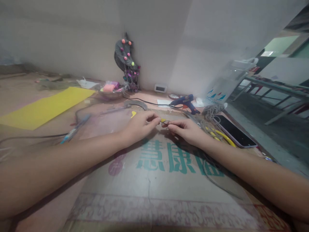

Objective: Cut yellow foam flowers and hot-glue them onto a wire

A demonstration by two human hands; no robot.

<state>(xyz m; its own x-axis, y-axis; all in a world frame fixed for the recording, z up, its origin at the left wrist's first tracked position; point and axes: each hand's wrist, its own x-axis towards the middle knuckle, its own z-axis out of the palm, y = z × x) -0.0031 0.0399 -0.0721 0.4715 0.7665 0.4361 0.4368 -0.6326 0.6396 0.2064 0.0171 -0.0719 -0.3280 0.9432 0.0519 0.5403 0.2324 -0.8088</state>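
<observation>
Over the middle of the printed cardboard sheet (116, 183), my two hands meet with their fingertips almost touching. My left hand (141, 126) pinches a small yellow piece (163, 120) between thumb and forefinger. From the right, my right hand (187, 129) is closed in a pinch on a thin dark cord (165, 122), which lies against the yellow piece. How the two are joined is too small to tell. A grey cord (223, 190) trails over the sheet below my right forearm. A yellow scrap (133, 114) lies just beyond my left hand.
A blue glue gun (184, 101), grey yarn (212, 111), a phone (234, 130) and yellow scissor-like handles (224, 137) lie to the right. Leftward are yellow paper (48, 109), a blue pen (76, 129) and a bowl (112, 95). A moon-shaped ornament (123, 54) stands behind.
</observation>
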